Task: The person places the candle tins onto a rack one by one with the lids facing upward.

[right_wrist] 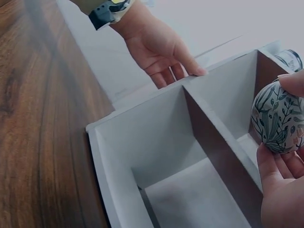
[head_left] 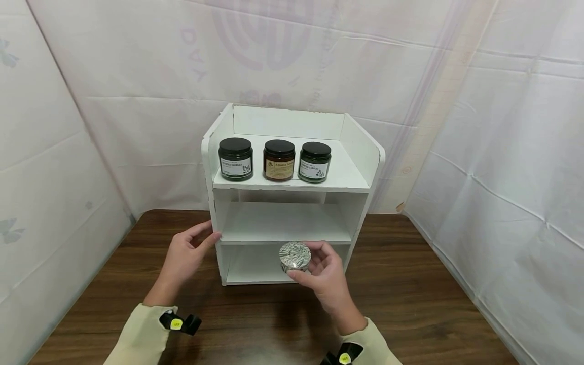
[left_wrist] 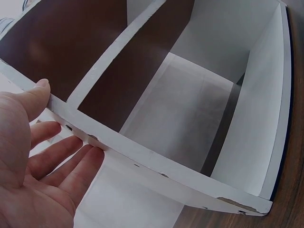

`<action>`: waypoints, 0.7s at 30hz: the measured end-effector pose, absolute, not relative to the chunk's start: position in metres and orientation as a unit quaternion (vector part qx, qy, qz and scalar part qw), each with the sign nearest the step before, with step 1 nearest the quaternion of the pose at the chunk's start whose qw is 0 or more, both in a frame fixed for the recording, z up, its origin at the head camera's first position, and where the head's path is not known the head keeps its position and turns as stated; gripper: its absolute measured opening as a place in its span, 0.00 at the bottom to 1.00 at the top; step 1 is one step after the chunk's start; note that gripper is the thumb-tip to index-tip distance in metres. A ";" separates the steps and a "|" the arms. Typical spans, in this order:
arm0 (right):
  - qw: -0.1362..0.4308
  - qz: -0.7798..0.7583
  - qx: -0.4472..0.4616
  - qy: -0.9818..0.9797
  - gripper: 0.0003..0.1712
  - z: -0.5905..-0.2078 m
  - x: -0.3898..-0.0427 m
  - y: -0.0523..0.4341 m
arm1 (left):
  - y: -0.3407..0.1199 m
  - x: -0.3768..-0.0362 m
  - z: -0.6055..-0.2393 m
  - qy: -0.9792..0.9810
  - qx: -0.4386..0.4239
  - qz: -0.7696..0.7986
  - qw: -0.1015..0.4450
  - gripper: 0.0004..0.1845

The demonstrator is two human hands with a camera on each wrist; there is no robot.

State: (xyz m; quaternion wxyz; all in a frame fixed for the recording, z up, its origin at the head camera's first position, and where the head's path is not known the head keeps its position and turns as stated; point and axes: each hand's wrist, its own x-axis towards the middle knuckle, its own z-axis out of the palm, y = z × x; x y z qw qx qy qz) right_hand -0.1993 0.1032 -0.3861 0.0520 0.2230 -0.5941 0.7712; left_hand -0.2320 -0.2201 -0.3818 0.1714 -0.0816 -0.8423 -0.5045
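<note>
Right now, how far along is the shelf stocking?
Done: three black-lidded candle jars stand in a row on the top tier of the white shelf unit. In hand: the right hand grips a leaf-patterned tin in front of the lower tiers, while the left hand steadies the unit's left side. Left: the tin is not yet set down; the middle and bottom tiers look empty.

Round leaf-patterned tin [head_left: 295, 256], lid on, held tilted before white shelf unit [head_left: 360, 152] lower compartments.
</note>
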 end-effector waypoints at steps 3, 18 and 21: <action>0.056 0.774 0.222 -0.590 0.41 -0.383 -0.199 0.105 | -0.220 -0.232 -0.382 -0.843 -0.082 -0.504 0.171 0.31; 0.080 0.782 0.224 -0.576 0.39 -0.366 -0.198 0.112 | -0.220 -0.232 -0.382 -0.843 -0.077 -0.505 0.170 0.31; 0.086 0.778 0.230 -0.578 0.39 -0.364 -0.197 0.113 | -0.220 -0.232 -0.382 -0.844 -0.076 -0.503 0.171 0.30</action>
